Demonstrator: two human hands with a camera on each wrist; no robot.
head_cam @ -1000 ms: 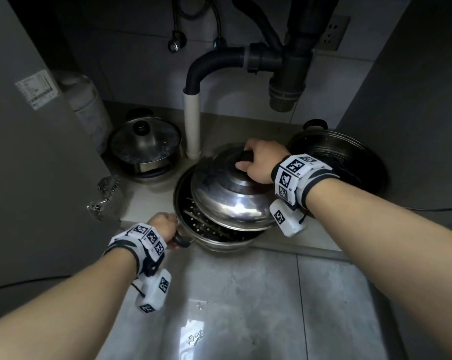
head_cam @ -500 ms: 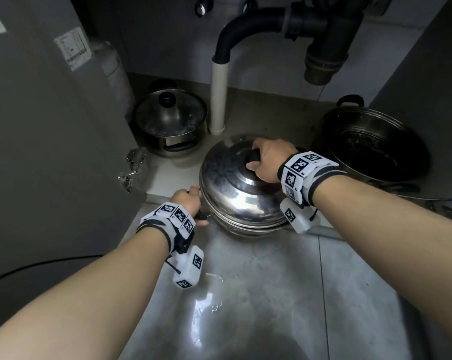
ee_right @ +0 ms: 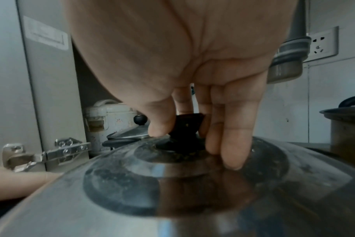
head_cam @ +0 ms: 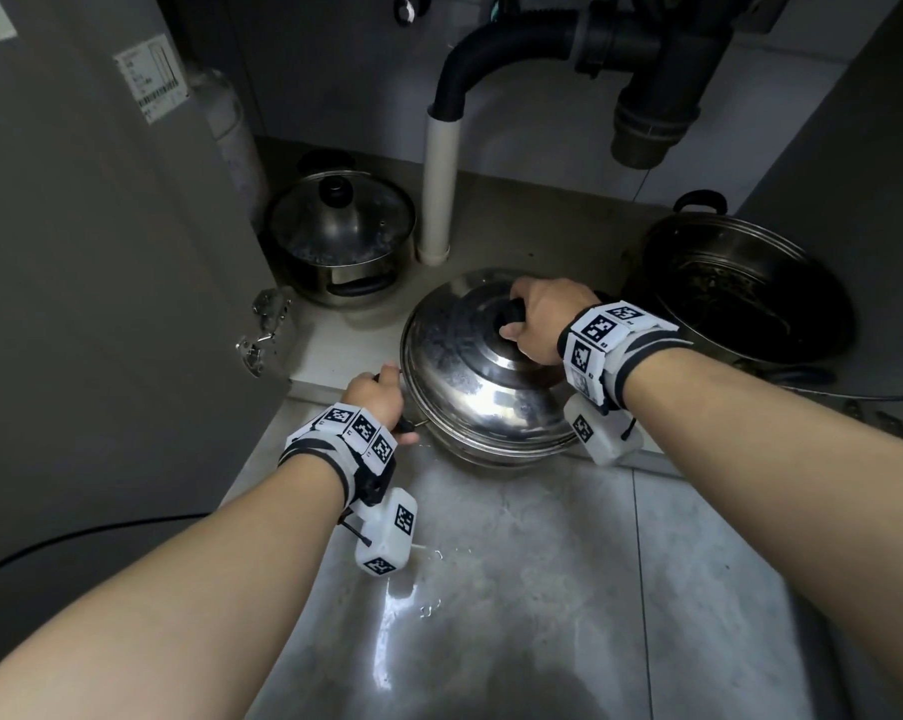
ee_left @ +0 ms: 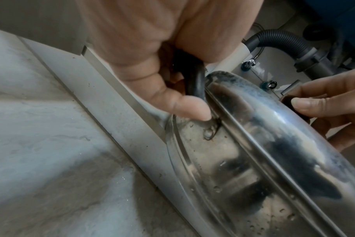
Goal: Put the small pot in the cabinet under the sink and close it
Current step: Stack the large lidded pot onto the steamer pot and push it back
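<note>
The small pot (head_cam: pixel 491 402) sits at the front edge of the cabinet floor (head_cam: pixel 330 350), in the middle of the head view, with part of it hanging out over the floor tiles (head_cam: pixel 543 589). Its shiny lid (head_cam: pixel 470 356) is on top. The left hand (head_cam: pixel 374 394) is curled round the black side handle (ee_left: pixel 197 83) of the pot. The right hand (head_cam: pixel 540 317) pinches the black knob (ee_right: pixel 185 126) on the lid, with the thumb on one side and the other fingers (ee_right: pixel 233 141) on the far side, their tips resting on the lid.

What could go wrong, I think:
- The pot is not all the way in. If the hands let go now, it might tip out over the edge, or the door (head_cam: pixel 101 252) at the left of the frame could bump it and not close.
- The lid is only held by its knob, so it could slide and clatter if the pot is pushed fast.
- A push too far back could hit the white pipe (head_cam: pixel 439 189) or the glass-lid pot (head_cam: pixel 343 236) at the upper left.
- A push to the right could knock the big dark pot (head_cam: pixel 740 288).
- There are water drops on the pot side, so the handle may be slippery.

Two white stickers (head_cam: pixel 153 75) are on the door at the upper left. Their writing is too small to read. I see no brand name on the pots.
</note>
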